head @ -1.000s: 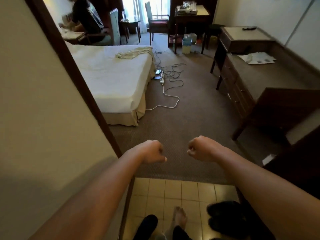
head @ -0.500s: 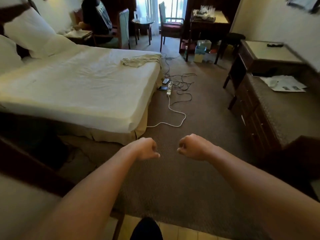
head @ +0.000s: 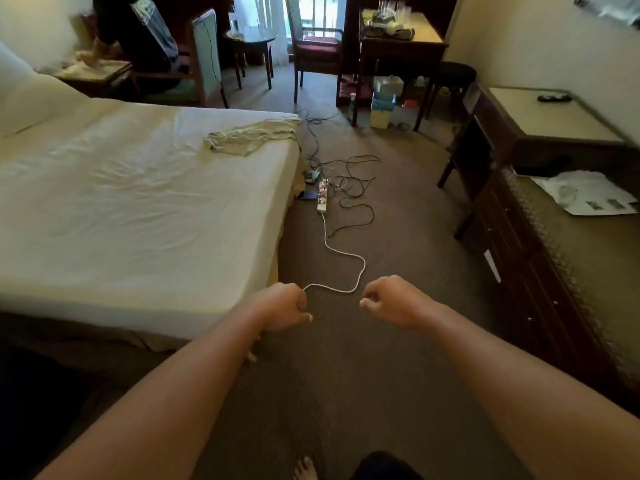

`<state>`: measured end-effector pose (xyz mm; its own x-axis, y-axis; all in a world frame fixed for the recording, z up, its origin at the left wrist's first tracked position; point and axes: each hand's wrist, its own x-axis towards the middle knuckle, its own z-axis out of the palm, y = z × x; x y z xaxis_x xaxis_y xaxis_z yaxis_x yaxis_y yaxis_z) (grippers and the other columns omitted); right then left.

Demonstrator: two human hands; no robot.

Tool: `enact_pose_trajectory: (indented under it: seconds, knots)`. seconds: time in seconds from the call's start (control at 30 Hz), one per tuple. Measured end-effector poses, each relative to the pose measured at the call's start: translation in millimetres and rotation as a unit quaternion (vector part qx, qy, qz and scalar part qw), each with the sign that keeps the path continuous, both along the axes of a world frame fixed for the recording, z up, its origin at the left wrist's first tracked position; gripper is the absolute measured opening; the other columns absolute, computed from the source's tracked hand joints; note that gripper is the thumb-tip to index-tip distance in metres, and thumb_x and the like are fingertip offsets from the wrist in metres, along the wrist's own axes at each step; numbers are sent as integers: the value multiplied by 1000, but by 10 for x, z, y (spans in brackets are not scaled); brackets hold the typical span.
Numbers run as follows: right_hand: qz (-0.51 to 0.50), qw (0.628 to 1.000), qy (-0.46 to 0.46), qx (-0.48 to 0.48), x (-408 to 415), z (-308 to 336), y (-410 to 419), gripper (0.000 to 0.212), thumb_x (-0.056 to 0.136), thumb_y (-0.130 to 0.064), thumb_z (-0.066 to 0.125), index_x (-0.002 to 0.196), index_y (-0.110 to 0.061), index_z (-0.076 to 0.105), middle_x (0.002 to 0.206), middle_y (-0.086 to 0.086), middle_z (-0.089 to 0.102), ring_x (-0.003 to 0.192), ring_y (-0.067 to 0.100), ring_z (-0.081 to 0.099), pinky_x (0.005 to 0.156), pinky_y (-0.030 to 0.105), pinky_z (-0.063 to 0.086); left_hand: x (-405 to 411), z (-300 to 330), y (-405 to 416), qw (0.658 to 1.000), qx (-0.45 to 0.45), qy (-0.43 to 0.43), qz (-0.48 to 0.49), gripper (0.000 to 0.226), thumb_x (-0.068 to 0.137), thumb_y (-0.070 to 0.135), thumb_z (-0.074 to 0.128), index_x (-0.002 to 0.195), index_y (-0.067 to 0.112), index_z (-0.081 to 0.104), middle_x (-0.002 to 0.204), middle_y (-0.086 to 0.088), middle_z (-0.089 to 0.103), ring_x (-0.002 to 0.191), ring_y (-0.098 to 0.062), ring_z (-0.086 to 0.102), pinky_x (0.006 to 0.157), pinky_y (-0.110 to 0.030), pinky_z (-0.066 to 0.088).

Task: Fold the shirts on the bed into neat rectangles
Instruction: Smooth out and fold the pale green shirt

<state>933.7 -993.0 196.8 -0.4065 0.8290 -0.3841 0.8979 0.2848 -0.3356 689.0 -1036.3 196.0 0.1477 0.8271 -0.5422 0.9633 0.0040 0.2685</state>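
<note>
A crumpled pale green shirt (head: pixel 251 138) lies near the far right corner of the bed (head: pixel 138 216), which has a white sheet. My left hand (head: pixel 285 306) is held out in front of me over the carpet by the bed's near corner, fingers curled into a fist with nothing in it. My right hand (head: pixel 391 301) is level with it a little to the right, also curled in an empty fist. Both hands are far from the shirt.
A white power strip (head: pixel 322 197) and tangled cables (head: pixel 346 174) lie on the carpet beside the bed. A dark dresser (head: pixel 540 258) with papers (head: pixel 588 195) runs along the right. Chairs, a desk (head: pixel 401 39) and a seated person (head: pixel 138 32) are at the far end.
I have walked from the tiled doorway onto the carpet, and the bed and shirt are closer. Both fists have stayed held out in front of me.
</note>
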Motion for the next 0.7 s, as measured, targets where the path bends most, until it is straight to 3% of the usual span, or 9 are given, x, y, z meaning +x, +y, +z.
enact_pose_trajectory:
  seconds: [0.2, 0.33, 0.7]
  knots:
    - [5, 1000, 2, -12, -295, -53, 1206, 22, 97, -38, 58, 99, -22, 72, 93, -5, 69, 82, 12, 65, 79, 41, 58, -315, 36, 1264, 998, 69, -12, 0, 15, 97, 38, 63, 95, 24, 66, 98, 2, 65, 85, -15, 60, 69, -30, 49]
    - [10, 1000, -15, -14, -396, -146, 2197, 22, 97, -37, 57, 97, -22, 72, 91, -4, 69, 81, 13, 66, 79, 42, 58, -505, 29, 2187, 994, 101, -14, 33, 17, 98, 38, 61, 105, 24, 68, 97, 4, 64, 85, -14, 62, 76, -35, 56]
    - [65, 995, -68, -22, -901, -96, 4852, 20, 98, -38, 56, 97, -24, 70, 92, -3, 66, 81, 12, 63, 75, 36, 57, -1052, -29, 4361, 995, 22, 19, 91, 29, 99, 43, 59, 118, 22, 67, 112, -2, 65, 98, -18, 63, 90, -42, 56]
